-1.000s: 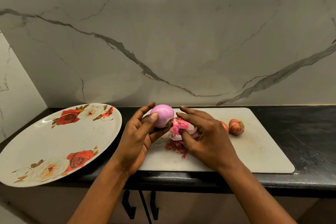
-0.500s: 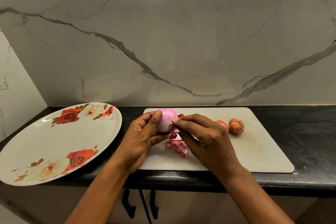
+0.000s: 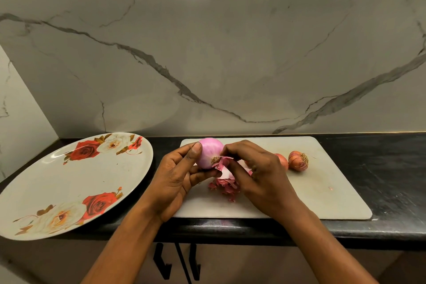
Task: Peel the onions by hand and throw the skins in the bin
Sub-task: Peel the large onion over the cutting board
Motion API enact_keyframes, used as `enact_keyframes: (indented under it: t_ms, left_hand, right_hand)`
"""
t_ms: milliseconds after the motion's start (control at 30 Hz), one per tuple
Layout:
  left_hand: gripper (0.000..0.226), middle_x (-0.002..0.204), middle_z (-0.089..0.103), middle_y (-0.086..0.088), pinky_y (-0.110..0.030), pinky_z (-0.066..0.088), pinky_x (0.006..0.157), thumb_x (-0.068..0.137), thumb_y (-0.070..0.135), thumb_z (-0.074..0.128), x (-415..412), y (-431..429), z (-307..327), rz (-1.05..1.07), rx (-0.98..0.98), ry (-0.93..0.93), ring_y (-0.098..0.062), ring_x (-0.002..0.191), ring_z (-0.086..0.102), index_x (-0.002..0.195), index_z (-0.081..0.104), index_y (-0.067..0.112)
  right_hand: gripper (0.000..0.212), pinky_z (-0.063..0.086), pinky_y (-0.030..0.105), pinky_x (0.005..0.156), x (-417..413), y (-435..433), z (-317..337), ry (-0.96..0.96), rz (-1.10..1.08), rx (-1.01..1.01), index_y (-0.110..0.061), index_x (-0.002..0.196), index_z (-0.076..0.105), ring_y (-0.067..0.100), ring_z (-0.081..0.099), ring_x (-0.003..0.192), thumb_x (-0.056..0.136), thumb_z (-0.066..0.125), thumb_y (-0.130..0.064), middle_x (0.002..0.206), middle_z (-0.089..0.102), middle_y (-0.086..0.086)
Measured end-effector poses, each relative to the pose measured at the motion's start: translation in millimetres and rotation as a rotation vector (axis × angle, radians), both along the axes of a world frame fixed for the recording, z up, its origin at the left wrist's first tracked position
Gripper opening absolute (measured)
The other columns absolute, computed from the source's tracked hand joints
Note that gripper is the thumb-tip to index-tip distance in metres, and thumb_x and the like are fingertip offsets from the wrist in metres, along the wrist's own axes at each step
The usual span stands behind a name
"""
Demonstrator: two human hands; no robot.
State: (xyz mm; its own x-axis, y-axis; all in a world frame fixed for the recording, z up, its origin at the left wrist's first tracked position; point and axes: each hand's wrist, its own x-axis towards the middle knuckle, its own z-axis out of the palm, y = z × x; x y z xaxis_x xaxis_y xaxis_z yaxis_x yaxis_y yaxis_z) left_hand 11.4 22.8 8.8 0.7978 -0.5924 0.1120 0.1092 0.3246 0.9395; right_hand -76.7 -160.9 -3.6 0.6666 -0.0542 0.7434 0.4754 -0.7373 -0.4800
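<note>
1. Grips the onion in the left hand, fingers curled round it, above the cutting board.
2. Pinches loose skin at its root end with right hand.
3. Shows skin heap below, two unpeeled onions right.

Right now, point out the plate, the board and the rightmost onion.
plate [image 3: 76,182]: head view, bare white middle between the rose prints.
board [image 3: 322,191]: head view, bare right part.
rightmost onion [image 3: 298,160]: head view, middle of its skin.
</note>
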Motion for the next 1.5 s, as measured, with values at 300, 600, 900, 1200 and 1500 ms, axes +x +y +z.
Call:
enact_keyframes:
  t_ms: [300,600,900,1200,1500]
  left_hand:
    - [0.043,0.135,0.063,-0.031,-0.034,0.065,0.083,0.101,0.025,0.063,2.8,4.5,0.5,0.016,-0.134,0.151,-0.040,0.111,0.067,0.135,0.062,-0.002]
    - [0.045,0.125,0.072,-0.013,-0.036,0.064,0.085,0.089,0.017,0.069,2.1,2.7,-2.8,0.065,-0.112,0.087,-0.032,0.112,0.073,0.133,0.062,0.009]
    - [0.061,0.129,0.071,-0.009,-0.040,0.063,0.092,0.076,0.008,0.082,0.4,4.3,-5.9,0.052,-0.020,-0.056,-0.034,0.117,0.071,0.134,0.065,0.018]
    - [0.075,0.132,0.068,-0.010,-0.036,0.063,0.089,0.072,-0.006,0.080,1.7,9.2,-8.9,-0.019,-0.039,-0.113,-0.034,0.120,0.068,0.140,0.061,0.019]
    - [0.075,0.136,0.066,-0.011,-0.032,0.062,0.088,0.068,-0.006,0.077,2.1,10.4,-9.3,0.035,-0.066,-0.095,-0.034,0.123,0.067,0.138,0.060,0.014]
  right_hand:
    - [0.014,0.061,0.028,0.077,1.5,-4.5,-5.4,0.037,-0.134,0.102,-0.017,0.106,0.082,0.000,0.074,0.087,0.093,0.079,-0.011,0.096,0.080,-0.011]
    - [0.034,0.061,0.022,0.090,0.5,-3.4,-4.9,0.085,-0.184,0.126,-0.020,0.122,0.079,-0.001,0.073,0.101,0.092,0.073,-0.005,0.113,0.079,-0.010]
    - [0.035,0.062,0.023,0.086,0.8,0.3,0.5,0.151,-0.014,0.179,-0.023,0.129,0.075,-0.001,0.073,0.103,0.094,0.078,-0.026,0.117,0.077,-0.013]
    - [0.011,0.061,0.028,0.079,3.6,-6.2,-4.4,0.122,-0.106,0.198,-0.018,0.107,0.078,0.006,0.072,0.090,0.099,0.071,-0.014,0.096,0.076,-0.014]
    - [0.009,0.059,0.017,0.068,0.2,-5.4,-3.2,0.117,-0.244,0.208,-0.019,0.098,0.083,-0.002,0.072,0.076,0.092,0.078,-0.015,0.084,0.078,-0.014]
